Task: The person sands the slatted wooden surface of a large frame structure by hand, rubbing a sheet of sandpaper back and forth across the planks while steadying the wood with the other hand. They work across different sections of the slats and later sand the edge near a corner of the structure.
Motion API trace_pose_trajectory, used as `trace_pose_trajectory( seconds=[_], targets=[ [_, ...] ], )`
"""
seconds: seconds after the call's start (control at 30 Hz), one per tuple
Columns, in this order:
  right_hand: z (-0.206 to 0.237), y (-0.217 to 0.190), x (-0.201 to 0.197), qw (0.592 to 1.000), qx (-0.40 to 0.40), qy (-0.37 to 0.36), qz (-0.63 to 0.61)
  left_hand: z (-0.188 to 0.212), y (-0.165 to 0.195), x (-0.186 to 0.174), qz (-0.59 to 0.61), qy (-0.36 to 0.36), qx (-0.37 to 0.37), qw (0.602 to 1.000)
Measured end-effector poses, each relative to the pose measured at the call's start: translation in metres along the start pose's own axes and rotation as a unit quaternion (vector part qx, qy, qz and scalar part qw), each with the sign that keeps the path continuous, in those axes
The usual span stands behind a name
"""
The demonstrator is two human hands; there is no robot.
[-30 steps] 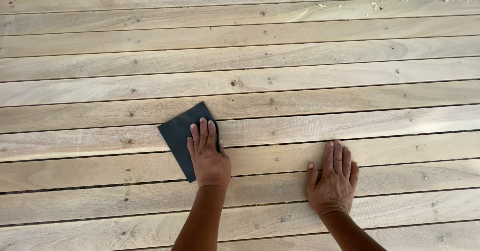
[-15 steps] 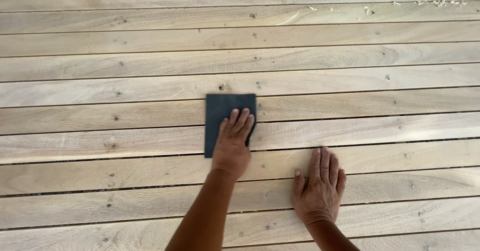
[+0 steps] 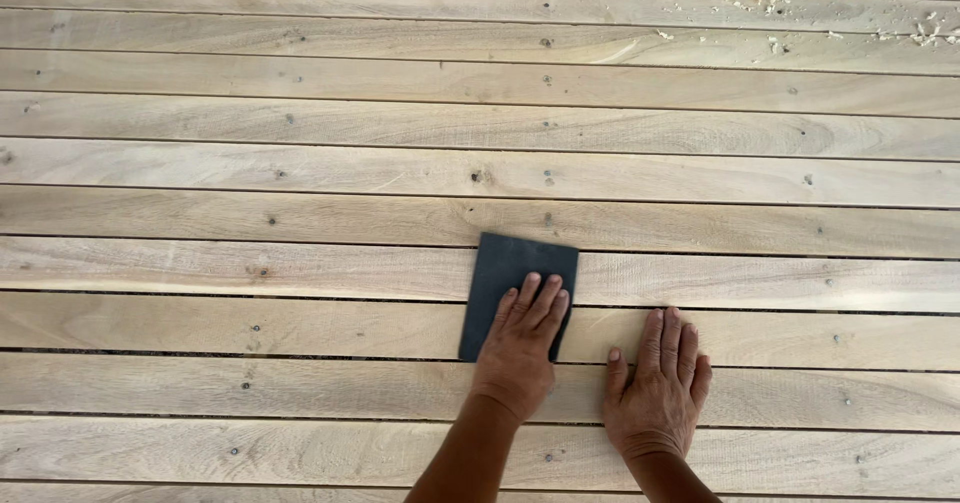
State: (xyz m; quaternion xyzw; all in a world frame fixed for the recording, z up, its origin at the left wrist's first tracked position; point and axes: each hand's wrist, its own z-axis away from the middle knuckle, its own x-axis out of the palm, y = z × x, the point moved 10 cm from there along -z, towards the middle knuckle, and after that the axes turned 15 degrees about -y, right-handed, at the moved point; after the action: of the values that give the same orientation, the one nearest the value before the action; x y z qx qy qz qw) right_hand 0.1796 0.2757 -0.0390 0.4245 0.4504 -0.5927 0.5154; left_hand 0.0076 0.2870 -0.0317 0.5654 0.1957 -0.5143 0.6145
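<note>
The left hand (image 3: 518, 351) lies flat with fingers spread on a dark grey square sheet of sandpaper (image 3: 512, 281), pushing it onto the pale wooden floor planks (image 3: 300, 213). The right hand (image 3: 657, 393) rests flat and empty just beside it, likely propping the person up.

Dark slate-grey sandpaper sheet (image 3: 512, 283), plain and unpatterned, pale greyish-tan wooden boards (image 3: 300, 173) with darker knots and streaked grain, cream flecks, possibly shavings (image 3: 760, 1), far edge
</note>
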Motion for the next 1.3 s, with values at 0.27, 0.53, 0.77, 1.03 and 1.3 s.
trace_pose_trajectory(
  seconds=[0.27,0.53,0.77,1.03,1.3],
  targets=[
    [-0.003,0.001,-0.001,1.0,-0.002,-0.007,0.011,0.11,-0.171,-0.069,0.031,0.247,-0.281,0.927],
    [-0.008,0.002,-0.005,1.0,-0.014,0.008,-0.017,0.024,0.0,0.008,0.009,0.041,-0.046,0.998],
    [-0.011,0.007,-0.001,1.0,-0.005,-0.009,-0.006,0.138,-0.173,-0.053,-0.03,0.173,-0.213,0.961],
    [-0.017,0.013,-0.004,1.0,-0.008,-0.002,-0.017,0.076,-0.088,-0.021,0.016,0.115,-0.233,0.966],
    [-0.019,0.023,-0.004,1.0,-0.002,-0.005,-0.006,0.083,-0.113,-0.013,-0.059,0.007,-0.103,0.993]
  ],
)
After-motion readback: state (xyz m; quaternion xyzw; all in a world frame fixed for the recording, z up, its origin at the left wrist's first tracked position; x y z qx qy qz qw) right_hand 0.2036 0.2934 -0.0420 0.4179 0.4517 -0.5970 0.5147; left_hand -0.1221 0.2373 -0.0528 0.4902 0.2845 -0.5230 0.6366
